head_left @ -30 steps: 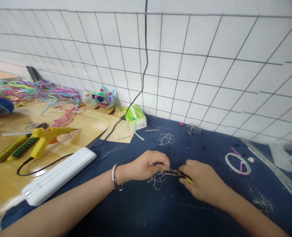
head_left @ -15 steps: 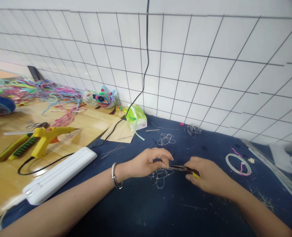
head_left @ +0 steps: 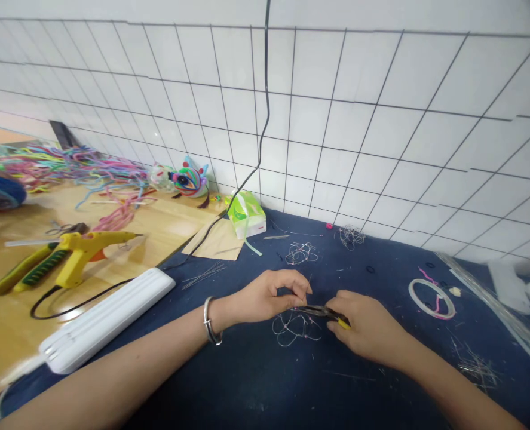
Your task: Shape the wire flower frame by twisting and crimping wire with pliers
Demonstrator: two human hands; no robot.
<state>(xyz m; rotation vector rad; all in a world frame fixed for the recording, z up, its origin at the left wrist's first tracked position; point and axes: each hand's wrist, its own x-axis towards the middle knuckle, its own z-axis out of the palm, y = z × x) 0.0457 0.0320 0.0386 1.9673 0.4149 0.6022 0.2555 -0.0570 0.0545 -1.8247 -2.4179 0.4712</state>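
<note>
My left hand [head_left: 276, 294] pinches a piece of thin wire between thumb and forefinger. Just below its fingertips hangs a looped wire shape [head_left: 287, 335] with small pinkish joints, apparently part of the same piece. My right hand [head_left: 358, 319] is wrapped round a pair of yellow-handled needle-nose pliers [head_left: 321, 311]. The plier jaws point left and reach the wire at my left fingertips; whether they grip it is too small to tell. Beyond my hands, another looped wire shape [head_left: 301, 254] lies on the dark blue cloth [head_left: 265, 382].
A yellow glue gun [head_left: 79, 251] and green-yellow pliers [head_left: 36, 269] lie left, behind a white power strip [head_left: 112, 316]. A tissue pack [head_left: 247, 215] stands near the wall. Right are a white ring-shaped coil [head_left: 431, 298] and wire scraps [head_left: 477, 367].
The pliers and my right hand have shifted left, bringing the jaws closer to my left fingertips. The wire shape below has swung and shows more of its loops.
</note>
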